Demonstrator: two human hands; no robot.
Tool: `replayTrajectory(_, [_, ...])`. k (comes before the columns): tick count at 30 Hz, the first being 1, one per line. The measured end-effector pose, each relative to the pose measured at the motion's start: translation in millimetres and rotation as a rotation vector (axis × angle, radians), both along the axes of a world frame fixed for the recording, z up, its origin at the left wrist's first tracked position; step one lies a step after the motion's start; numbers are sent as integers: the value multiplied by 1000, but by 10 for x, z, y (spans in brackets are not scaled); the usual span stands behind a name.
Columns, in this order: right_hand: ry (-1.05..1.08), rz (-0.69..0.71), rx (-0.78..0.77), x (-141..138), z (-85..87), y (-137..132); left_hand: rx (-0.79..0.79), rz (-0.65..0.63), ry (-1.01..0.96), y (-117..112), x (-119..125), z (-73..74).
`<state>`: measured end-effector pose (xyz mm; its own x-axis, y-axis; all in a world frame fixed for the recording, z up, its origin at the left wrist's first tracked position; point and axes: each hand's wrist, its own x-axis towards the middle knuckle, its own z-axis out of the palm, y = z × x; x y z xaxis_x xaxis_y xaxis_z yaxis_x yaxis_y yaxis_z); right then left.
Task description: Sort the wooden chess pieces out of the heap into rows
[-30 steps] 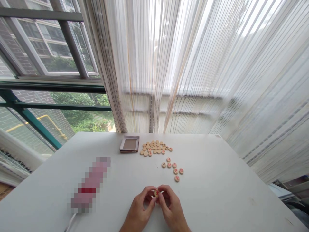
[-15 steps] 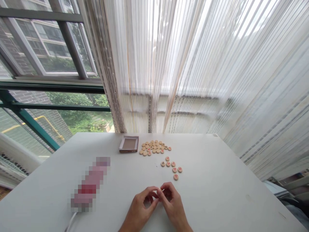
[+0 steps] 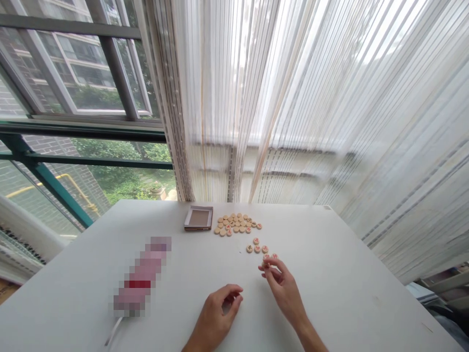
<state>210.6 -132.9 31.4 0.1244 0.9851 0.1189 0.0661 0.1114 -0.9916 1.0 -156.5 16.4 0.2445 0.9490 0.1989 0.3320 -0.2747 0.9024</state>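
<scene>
My right hand (image 3: pixel 282 283) reaches over the front of a small group of round wooden Chinese chess pieces (image 3: pixel 257 249) with red and dark characters. Its thumb and index finger pinch a chess piece (image 3: pixel 266 264), which the fingers partly cover. Nearer to me, my left hand (image 3: pixel 220 313) rests low over the white table (image 3: pixel 164 332), thumb and fingertips curled close together; what they hold, if anything, is too small to make out. Farther back lies a larger cluster of chess pieces (image 3: pixel 237 224), many showing plain faces and some showing characters.
A shallow open box (image 3: pixel 198 218) sits left of the big cluster near the table's far edge. On the left, a pixelated pinkish object (image 3: pixel 142 278) has a white cord (image 3: pixel 114 331) running from it. Behind the table hang string curtains (image 3: pixel 293 98) beside a window (image 3: pixel 88 78).
My hands were together at the fingertips and have separated. The right moved forward and right to the nearest chess pieces; the left stayed almost in place. The view shifted slightly.
</scene>
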Motion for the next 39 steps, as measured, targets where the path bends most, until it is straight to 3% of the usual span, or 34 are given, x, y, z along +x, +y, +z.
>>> replayTrajectory(9, [-118,-73,6,408,281,254,-34,-9,4,-7,0,4])
replayTrajectory(13, [-329,-45,12,422,319,284,-35,-8,-4,-7,-2,-10])
replayTrajectory(16, [-496,-4,61,364,288,300,-38,-7,-5,-8,0,-21])
replayTrajectory(22, [-627,119,191,213,128,370,-37,-16,1,-18,-1,-3])
replayTrajectory(26, [-697,120,262,188,40,407,-33,-17,3,-18,-7,-12])
replayTrajectory(33, [-1014,82,395,197,-68,406,3,-23,50,8,-9,-69])
replayTrajectory(39, [-1007,65,438,262,-38,353,7,-19,50,2,-6,-53])
